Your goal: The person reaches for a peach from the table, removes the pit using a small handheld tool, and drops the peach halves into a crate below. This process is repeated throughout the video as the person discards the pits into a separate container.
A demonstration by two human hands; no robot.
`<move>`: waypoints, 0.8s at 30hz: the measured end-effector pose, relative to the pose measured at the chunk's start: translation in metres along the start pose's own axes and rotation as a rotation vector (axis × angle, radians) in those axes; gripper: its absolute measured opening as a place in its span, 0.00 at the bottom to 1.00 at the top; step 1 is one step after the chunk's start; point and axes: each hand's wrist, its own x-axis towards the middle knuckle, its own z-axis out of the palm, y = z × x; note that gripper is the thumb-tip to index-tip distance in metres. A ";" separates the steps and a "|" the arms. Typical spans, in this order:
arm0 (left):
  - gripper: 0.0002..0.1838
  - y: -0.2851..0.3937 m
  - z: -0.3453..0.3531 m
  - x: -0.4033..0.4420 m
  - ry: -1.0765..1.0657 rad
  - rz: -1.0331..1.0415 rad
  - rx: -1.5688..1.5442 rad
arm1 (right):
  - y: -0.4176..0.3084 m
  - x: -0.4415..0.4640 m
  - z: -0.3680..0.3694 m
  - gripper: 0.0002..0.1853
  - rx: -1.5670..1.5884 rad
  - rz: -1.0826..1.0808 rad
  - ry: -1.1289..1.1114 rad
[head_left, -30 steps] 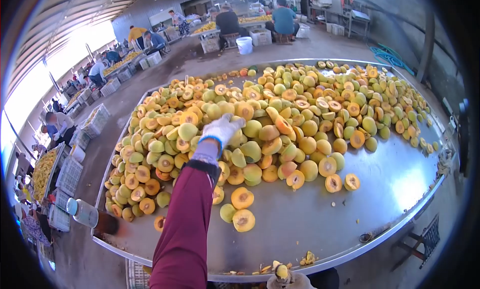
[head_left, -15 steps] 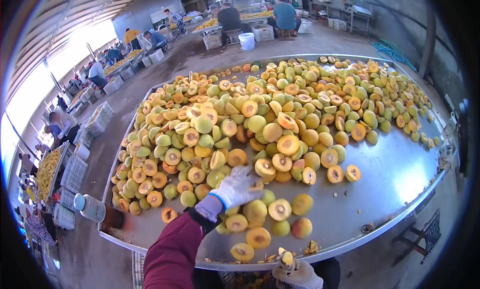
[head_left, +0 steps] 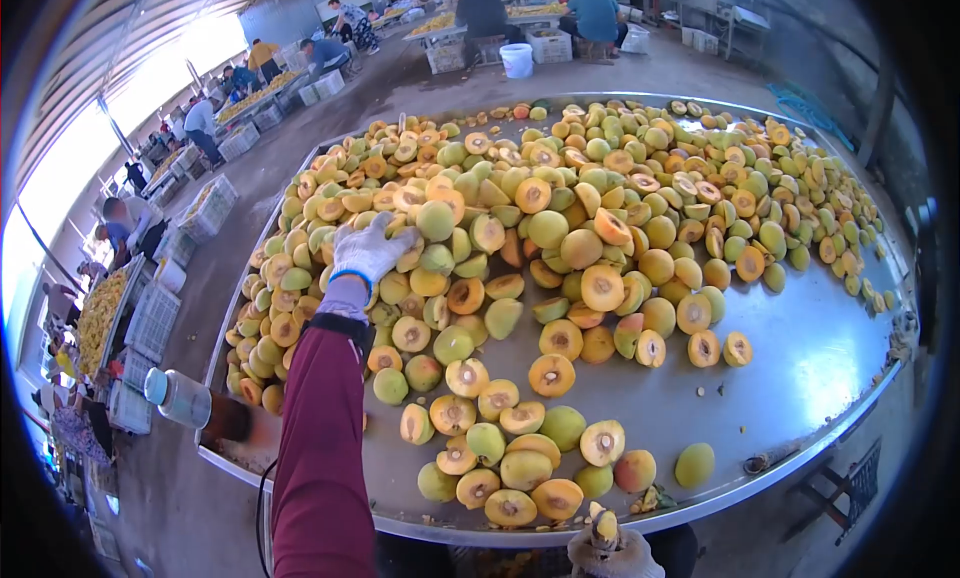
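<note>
My left hand [head_left: 370, 253], in a white glove with a blue cuff edge, lies on the left side of a heap of peaches [head_left: 547, 228]. Its fingers are spread over the fruit; what is under the palm is hidden. Many peaches are halved, with pits showing. A smaller group of peach halves [head_left: 525, 468] lies near the front edge of the metal table [head_left: 800, 378]. At the bottom edge, my right hand [head_left: 612, 556], in a soiled glove, is closed around a short tool [head_left: 604, 526] smeared with yellow pulp. The tool's kind is unclear.
A bottle [head_left: 195, 403] of dark liquid stands at the table's left edge. A stool [head_left: 850, 488] is at the right. Several people work at fruit tables behind, near white crates [head_left: 152, 318] and a white bucket [head_left: 516, 60].
My left hand has moved from the front group up and left onto the heap. More peaches lie at the front, spread apart. My right hand keeps its hold; the view has shifted slightly.
</note>
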 end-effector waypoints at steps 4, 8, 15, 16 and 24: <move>0.46 -0.026 0.032 -0.005 -0.336 0.095 -0.503 | -0.003 -0.002 -0.001 0.08 -0.024 0.010 -0.021; 0.47 -0.015 0.060 -0.080 -0.351 0.137 -0.172 | -0.009 -0.003 0.004 0.08 -0.096 0.019 0.024; 0.27 0.050 -0.007 -0.140 -0.267 0.475 -0.267 | -0.002 0.001 0.010 0.05 -0.070 -0.164 0.030; 0.22 0.059 0.007 -0.132 -0.030 0.581 -0.373 | -0.002 -0.001 0.009 0.05 -0.060 -0.169 0.053; 0.42 0.258 0.047 -0.062 0.127 0.770 -0.119 | -0.020 -0.006 0.006 0.09 -0.206 -0.162 0.082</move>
